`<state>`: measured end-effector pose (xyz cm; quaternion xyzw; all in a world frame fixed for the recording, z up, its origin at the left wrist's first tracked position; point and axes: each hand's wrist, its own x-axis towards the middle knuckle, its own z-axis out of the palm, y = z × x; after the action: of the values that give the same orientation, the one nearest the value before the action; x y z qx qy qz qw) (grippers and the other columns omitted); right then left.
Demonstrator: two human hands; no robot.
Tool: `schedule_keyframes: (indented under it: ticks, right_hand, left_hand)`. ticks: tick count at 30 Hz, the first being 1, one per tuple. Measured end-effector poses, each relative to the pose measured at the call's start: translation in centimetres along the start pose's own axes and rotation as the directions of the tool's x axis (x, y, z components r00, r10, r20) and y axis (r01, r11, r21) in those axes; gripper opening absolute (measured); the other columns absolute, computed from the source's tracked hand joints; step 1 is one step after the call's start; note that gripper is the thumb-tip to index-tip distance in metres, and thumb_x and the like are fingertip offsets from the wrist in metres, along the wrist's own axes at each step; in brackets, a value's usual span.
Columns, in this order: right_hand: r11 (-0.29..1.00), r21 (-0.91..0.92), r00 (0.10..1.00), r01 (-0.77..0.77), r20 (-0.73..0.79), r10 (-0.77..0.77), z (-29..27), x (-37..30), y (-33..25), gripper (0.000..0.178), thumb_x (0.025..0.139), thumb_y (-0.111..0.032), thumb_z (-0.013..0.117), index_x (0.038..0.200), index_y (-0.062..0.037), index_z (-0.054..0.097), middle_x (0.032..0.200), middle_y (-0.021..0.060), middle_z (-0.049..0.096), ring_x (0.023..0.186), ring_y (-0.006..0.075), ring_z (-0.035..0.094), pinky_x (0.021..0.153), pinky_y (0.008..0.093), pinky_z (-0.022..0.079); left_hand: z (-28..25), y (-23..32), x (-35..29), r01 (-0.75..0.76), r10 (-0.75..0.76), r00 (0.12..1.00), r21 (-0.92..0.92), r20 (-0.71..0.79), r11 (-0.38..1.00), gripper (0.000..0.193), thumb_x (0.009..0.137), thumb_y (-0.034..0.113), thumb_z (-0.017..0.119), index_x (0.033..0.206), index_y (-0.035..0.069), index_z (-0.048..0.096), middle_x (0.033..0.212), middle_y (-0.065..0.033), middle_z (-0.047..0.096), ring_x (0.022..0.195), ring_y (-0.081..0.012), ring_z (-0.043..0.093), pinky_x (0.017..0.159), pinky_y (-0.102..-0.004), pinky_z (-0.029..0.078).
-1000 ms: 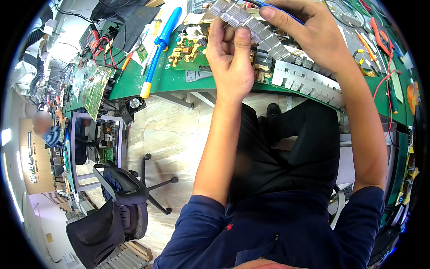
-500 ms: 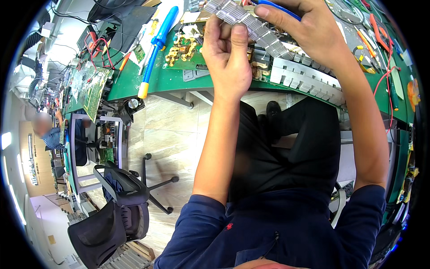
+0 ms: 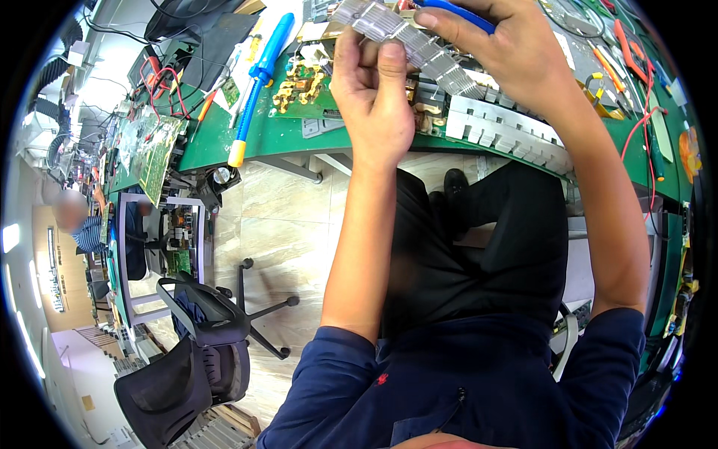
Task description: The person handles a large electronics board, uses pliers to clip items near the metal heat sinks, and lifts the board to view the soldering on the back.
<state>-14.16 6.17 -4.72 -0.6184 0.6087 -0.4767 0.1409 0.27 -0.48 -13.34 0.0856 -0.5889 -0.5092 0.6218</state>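
Up at the far edge of the picture, my left hand (image 3: 374,105) is closed on a silver ribbed metal strip that looks like a heat sink (image 3: 420,54). The strip slants down to the right, with the thumb lying along its near side. My right hand (image 3: 516,56) is just right of the strip, its thumb and fingers closed on a blue-handled tool (image 3: 467,16). The tool's working end cannot be made out. Below the strip, a circuit board with a row of white blocks (image 3: 505,133) lies at the bench's near edge.
On the green bench (image 3: 206,142) lie a blue and yellow solder sucker (image 3: 258,90) and a circuit board with copper-coloured parts (image 3: 299,93). Red-handled pliers (image 3: 632,52) and red wires are on the right. A black office chair (image 3: 183,352) stands left, and another person (image 3: 90,232) is farther off.
Both hands, with the metal strip and the blue-handled tool, have shifted slightly left. The board with white blocks sits a little farther left in the picture. Both grips stay the same.
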Motion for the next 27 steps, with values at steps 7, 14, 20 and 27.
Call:
schedule_keyframes:
  ticks: [7, 14, 20, 27]
  right_hand:
    - [0.982, 0.183, 0.997, 0.052, -0.059, -0.042, -0.1, 0.0, 0.9, 0.035, 0.090, -0.027, 0.075, 0.098, 0.0072, 0.070, 0.076, 0.0086, 0.070, 0.070, 0.0091, 0.063, 0.063, 0.0264, 0.051]
    - [0.977, 0.209, 0.996, 0.029, -0.094, -0.010, 0.3, 0.1, 1.6, 0.038, 0.091, -0.030, 0.074, 0.099, 0.0063, 0.070, 0.076, 0.0076, 0.069, 0.068, 0.0093, 0.061, 0.062, 0.0260, 0.050]
    - [0.988, 0.150, 0.993, -0.025, -0.111, 0.042, -0.5, 0.0, 0.8, 0.038, 0.092, -0.030, 0.073, 0.100, 0.0065, 0.069, 0.075, 0.0067, 0.067, 0.066, 0.0096, 0.059, 0.061, 0.0264, 0.049]
    - [0.968, 0.176, 0.975, 0.181, -0.159, -0.153, -4.1, -1.0, -0.6, 0.047, 0.096, -0.036, 0.067, 0.115, 0.0077, 0.064, 0.101, 0.0096, 0.068, 0.091, 0.0134, 0.061, 0.080, 0.0292, 0.050]
  left_hand:
    - [-0.1, 0.0, 0.1, 0.002, -0.002, 1.000, -0.007, 0.013, 1.000, 0.041, 0.101, 0.021, 0.061, 0.134, 0.000, 0.048, 0.111, -0.0057, 0.066, 0.096, -0.0110, 0.064, 0.077, -0.0245, 0.055]
    - [0.1, 0.2, 0.0, -0.009, 0.009, 1.000, 0.014, -0.008, 1.000, 0.038, 0.101, 0.021, 0.060, 0.132, 0.001, 0.048, 0.116, -0.0056, 0.064, 0.100, -0.0121, 0.064, 0.077, -0.0251, 0.055]
    - [0.5, 0.3, 0.0, 0.018, -0.018, 0.999, 0.001, -0.029, 1.000, 0.039, 0.101, 0.016, 0.059, 0.132, -0.004, 0.046, 0.104, -0.0051, 0.066, 0.090, -0.0085, 0.061, 0.078, -0.0228, 0.050]
    - [0.0, 0.0, 0.2, -0.001, 0.001, 1.000, 0.027, -0.012, 1.000, 0.045, 0.100, 0.022, 0.062, 0.135, -0.001, 0.046, 0.099, -0.0038, 0.067, 0.089, -0.0086, 0.063, 0.078, -0.0255, 0.055]
